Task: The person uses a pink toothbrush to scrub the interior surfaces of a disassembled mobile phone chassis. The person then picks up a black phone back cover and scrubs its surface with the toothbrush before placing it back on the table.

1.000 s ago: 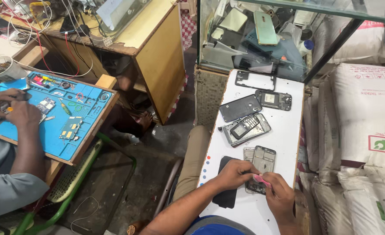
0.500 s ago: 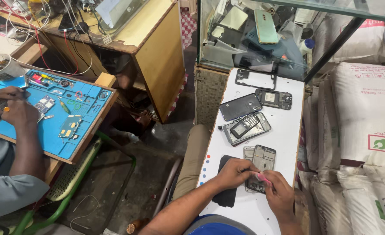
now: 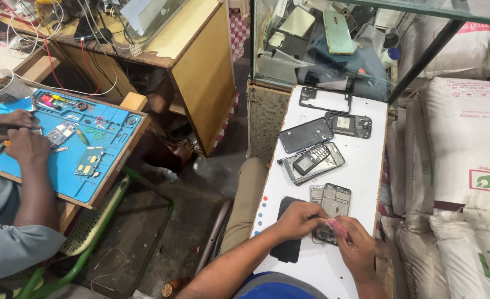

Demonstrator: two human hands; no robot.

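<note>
— Anything moved since a moment ago?

— Hardly; my hands have stayed over the same opened phone frame near the front of the white table, and the co-worker's hands at the left have only shifted a little on the blue repair mat

— What are your hands doing?

— My left hand is curled, fingers resting on the lower edge of the frame. My right hand is closed around a small pink thing, pinched at the fingertips just over the frame. What the pink thing is, I cannot tell

— And the table?

— Narrow, white, running away from me. Beside my left hand lies a black flat piece. Further up are a grey phone shell with a small keypad phone in it, a dark back cover, another opened body and an empty black bezel

— The room?

— A glass case of phones and parts stands at the table's far end, stacked white sacks on my right, a wooden desk with wires across a dark, dirty floor
</note>
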